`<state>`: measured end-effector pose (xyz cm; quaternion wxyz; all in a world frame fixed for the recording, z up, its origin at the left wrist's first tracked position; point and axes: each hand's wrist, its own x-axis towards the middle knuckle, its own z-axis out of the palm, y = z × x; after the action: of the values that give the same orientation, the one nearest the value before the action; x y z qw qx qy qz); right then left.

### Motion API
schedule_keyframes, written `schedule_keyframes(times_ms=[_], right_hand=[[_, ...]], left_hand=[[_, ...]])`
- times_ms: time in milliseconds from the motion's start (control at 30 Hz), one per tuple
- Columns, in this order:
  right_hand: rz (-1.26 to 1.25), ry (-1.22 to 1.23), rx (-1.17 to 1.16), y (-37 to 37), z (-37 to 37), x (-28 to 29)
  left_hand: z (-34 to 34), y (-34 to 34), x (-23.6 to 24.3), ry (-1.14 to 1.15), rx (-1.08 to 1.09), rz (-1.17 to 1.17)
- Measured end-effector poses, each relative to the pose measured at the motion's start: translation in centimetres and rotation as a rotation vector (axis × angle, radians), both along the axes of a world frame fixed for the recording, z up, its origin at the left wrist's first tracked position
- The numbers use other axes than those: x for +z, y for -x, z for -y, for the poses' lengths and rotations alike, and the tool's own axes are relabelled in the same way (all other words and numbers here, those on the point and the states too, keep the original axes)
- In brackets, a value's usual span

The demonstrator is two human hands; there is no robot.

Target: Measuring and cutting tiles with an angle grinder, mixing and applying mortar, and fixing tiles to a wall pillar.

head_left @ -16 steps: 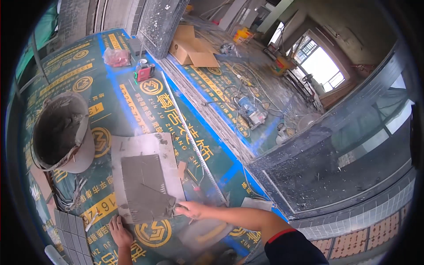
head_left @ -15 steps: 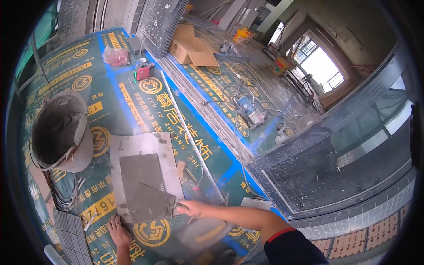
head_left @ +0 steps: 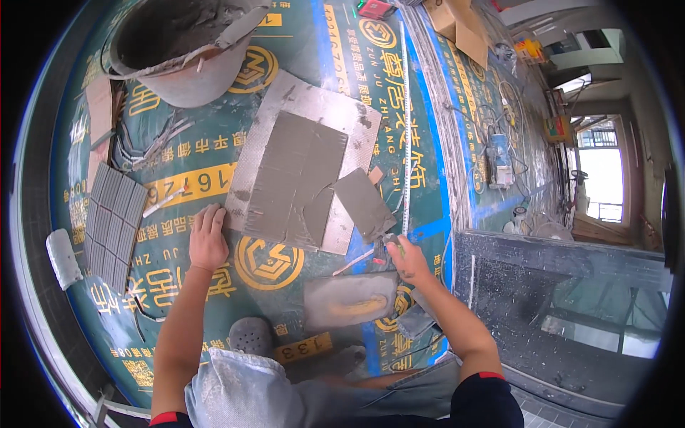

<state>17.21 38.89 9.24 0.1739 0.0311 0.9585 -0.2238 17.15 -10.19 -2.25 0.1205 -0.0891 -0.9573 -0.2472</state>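
Note:
A pale tile (head_left: 284, 90) with a fine textured surface lies on the printed floor sheeting, and a smooth layer of grey mortar (head_left: 292, 175) covers its middle and near part. My right hand (head_left: 408, 260) grips the handle of a trowel (head_left: 362, 202). Its mortar-coated blade overlaps the tile's right edge and the border of the mortar. By the near left corner of the tile rests my left hand (head_left: 208, 239), fingers extended and nothing held; whether the fingertips touch the tile I cannot tell.
A mortar bucket (head_left: 207, 80) stands at the far left. Grey ribbed tiles (head_left: 116, 221) lie left of my left hand. Nearer me is a float (head_left: 349, 298) with a yellowish handle. Beyond the door track (head_left: 446, 107) sit a blue power tool (head_left: 501, 160) and a cardboard box (head_left: 460, 28).
The view has turned and shifted, so the tile appears larger and farther up. The trowel has moved from the mortar's near right part out to the tile's right edge. My left hand stays near the corner.

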Motion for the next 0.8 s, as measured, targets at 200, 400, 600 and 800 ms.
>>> schedule_keyframes(times_ms=[200,400,600,800], right_hand=[[0.292,-0.135,0.247,-0.5,7.7,1.1],[0.122,-0.068,0.018,6.0,6.4,1.7],[-0.024,-0.021,-0.08,10.7,4.6,1.9],[0.467,0.345,-0.027,11.7,8.0,1.4]], left_hand=[[0.3,-1.0,-0.2,0.001,-0.004,0.032],[0.5,-0.9,0.6,0.011,0.007,0.011],[0.0,-0.5,0.7,-0.028,0.007,0.036],[0.1,-0.5,0.7,-0.03,0.02,0.029]])
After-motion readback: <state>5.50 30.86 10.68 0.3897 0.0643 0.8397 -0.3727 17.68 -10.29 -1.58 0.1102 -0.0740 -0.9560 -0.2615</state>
